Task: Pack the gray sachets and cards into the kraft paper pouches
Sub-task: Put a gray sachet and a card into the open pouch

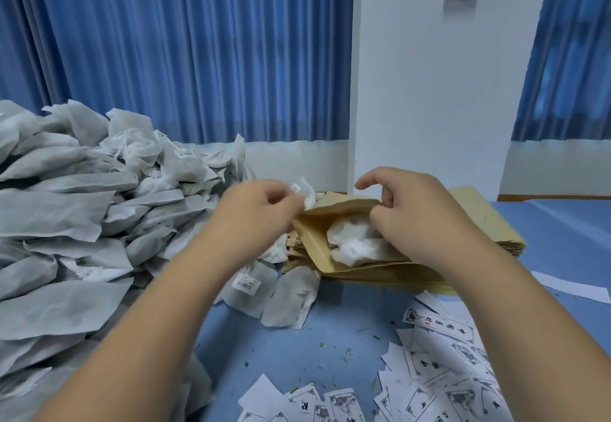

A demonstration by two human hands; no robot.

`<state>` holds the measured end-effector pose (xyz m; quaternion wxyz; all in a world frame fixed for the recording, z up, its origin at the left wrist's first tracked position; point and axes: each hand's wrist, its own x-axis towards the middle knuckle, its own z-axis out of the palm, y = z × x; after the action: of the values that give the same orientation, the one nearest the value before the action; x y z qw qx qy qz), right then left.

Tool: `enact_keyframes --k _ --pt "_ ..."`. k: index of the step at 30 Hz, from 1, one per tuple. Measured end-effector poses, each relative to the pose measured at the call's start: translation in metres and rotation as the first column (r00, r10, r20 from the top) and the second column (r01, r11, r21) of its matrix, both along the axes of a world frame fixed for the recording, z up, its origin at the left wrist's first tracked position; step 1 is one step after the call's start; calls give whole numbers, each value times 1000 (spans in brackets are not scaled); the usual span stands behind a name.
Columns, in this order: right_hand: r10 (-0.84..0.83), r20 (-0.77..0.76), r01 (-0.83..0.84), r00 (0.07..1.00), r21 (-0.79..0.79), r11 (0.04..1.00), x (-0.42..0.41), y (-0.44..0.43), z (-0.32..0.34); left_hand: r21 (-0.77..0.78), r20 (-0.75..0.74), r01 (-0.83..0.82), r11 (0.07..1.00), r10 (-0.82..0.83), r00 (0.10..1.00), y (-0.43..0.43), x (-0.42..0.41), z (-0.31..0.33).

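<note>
A packer works at a blue bench (pixel 314 355), holding a kraft pouch (pixel 314 246) open on top of the pouch stack (pixel 390 278), so the next empty one lies ready underneath. The right hand (pixel 416 216) pinches the pouch's upper lip and lifts it, widening the mouth. The left hand (pixel 258 213), fingers curled, seems to grip the pouch's left corner to steady it, though its fingertips are partly hidden. A white sachet (pixel 353 245) sits crumpled inside the mouth, whether one or two cannot be told. No card shows in the pouch, so that step likely remains.

The supplies flank the work within reach: the sachet pile (pixel 66 216) heaped on the left, several dozen at least, and printed cards (pixel 439 325) scattered near right, well over a dozen. Two loose sachets (pixel 291 299) lie just beside the stack's near left corner. One pouch is open; the stack holds too many to count. Blue curtains (pixel 185 51) hang at the far side
</note>
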<state>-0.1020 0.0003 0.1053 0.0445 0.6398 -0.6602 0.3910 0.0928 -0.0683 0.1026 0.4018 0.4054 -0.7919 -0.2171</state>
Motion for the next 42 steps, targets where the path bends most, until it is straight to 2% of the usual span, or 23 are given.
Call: enact_keyframes --k 2,4,6,8,13,17,19,23,24,28,34,38,40,42 --pt "-34 -11 34 999 20 999 -2 -1 -1 -78 292 -198 977 212 933 -13 5 -5" --pt "-52 -17 53 999 33 998 -2 -1 -1 -9 596 -243 970 200 778 -21 3 -22" --pt "-54 -16 55 998 45 997 -2 -1 -2 113 758 -281 953 100 644 -25 -4 -46" --pt "-52 -18 53 998 52 997 -2 -1 -2 165 805 -331 929 67 590 -28 -10 -69" --pt "-47 -7 48 999 62 997 -4 0 -1 127 822 -444 887 157 548 -36 -13 -88" --pt "-41 -7 41 999 71 997 -3 0 -2 78 893 -387 919 108 436 -35 -9 -84" --pt "-37 -4 37 999 83 996 -2 0 -2 53 908 -344 937 98 408 -34 -9 -85" --pt "-39 -3 39 999 89 995 -3 0 -2 199 843 -281 939 -18 538 -33 -10 -85" --pt "-39 -3 39 999 90 995 -4 0 -2 216 836 -266 939 -37 548 -33 -10 -84" --pt "-46 -9 46 999 98 994 -4 1 -1 185 793 -143 972 -62 606 -30 -9 -68" --pt "-48 1 48 999 99 994 -4 0 0 249 660 -9 969 -163 733 -10 18 -7" --pt "-51 6 50 999 111 993 -5 0 -1 402 479 235 885 -422 770 10 37 18" --pt "-48 0 48 999 118 992 -4 0 -2 401 344 405 822 -545 765 17 37 24" --pt "-43 -10 44 999 120 992 -3 1 -2 351 253 506 788 -600 759 22 31 27"
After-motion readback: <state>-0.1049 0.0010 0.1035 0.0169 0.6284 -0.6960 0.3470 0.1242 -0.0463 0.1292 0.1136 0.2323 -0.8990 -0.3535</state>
